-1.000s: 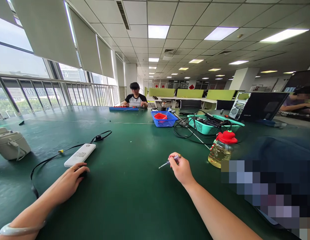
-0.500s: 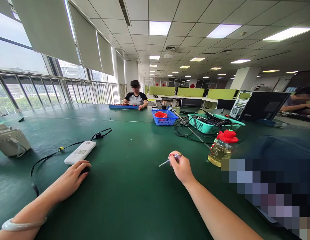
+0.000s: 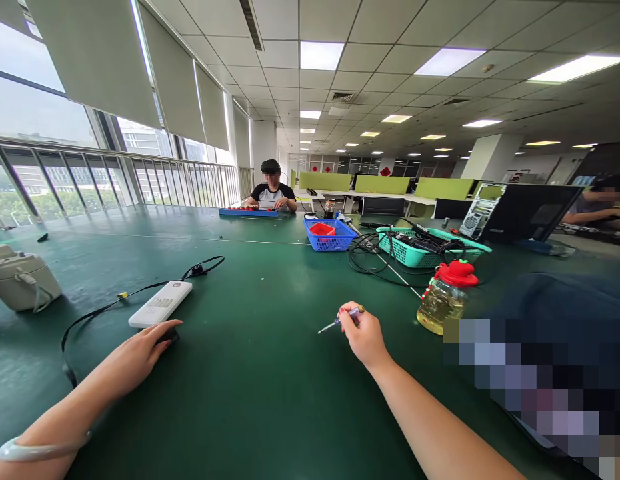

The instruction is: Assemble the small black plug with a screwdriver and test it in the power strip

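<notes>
Left of the bottle (image 3: 443,305), behind which a basket (image 3: 401,253) is placed, a screwdriver (image 3: 357,312) is pinched pen-like by the right hand (image 3: 364,339). Farther left, a dark object (image 3: 170,335) is half-covered by the left hand (image 3: 137,350), grip unclear.

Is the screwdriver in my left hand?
No, your right hand holds the screwdriver by its handle.

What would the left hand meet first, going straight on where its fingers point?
Beyond the dark object under it, the left hand would probably meet the blue basket across the tabletop, though depth is hard to judge.
</notes>
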`<action>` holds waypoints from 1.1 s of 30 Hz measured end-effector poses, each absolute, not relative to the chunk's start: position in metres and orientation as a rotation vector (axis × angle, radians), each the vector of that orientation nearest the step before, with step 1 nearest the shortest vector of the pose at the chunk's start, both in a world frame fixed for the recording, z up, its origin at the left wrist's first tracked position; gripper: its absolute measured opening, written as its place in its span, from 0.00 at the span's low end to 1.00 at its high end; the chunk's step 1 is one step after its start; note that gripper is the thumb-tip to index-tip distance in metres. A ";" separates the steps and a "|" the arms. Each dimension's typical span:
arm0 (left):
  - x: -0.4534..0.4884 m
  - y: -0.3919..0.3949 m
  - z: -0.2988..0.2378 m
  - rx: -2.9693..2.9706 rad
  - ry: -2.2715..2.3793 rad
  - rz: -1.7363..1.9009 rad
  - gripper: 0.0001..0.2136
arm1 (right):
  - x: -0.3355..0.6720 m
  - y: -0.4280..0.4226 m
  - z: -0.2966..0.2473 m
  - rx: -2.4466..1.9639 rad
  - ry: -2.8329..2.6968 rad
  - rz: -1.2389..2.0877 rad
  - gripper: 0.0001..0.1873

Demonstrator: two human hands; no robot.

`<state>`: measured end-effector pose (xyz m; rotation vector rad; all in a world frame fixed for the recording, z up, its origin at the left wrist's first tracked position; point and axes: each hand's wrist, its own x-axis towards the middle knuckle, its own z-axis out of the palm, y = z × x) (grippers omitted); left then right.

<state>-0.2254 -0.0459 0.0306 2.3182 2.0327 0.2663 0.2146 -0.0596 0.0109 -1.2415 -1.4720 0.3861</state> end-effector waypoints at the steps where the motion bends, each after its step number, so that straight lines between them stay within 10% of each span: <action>1: -0.226 -0.045 0.030 2.319 2.036 0.264 0.28 | 0.215 -0.060 0.011 -1.241 -1.472 0.391 0.14; 33: -0.235 -0.042 0.024 2.305 1.951 0.372 0.24 | 0.214 -0.061 0.015 -1.274 -1.479 0.356 0.14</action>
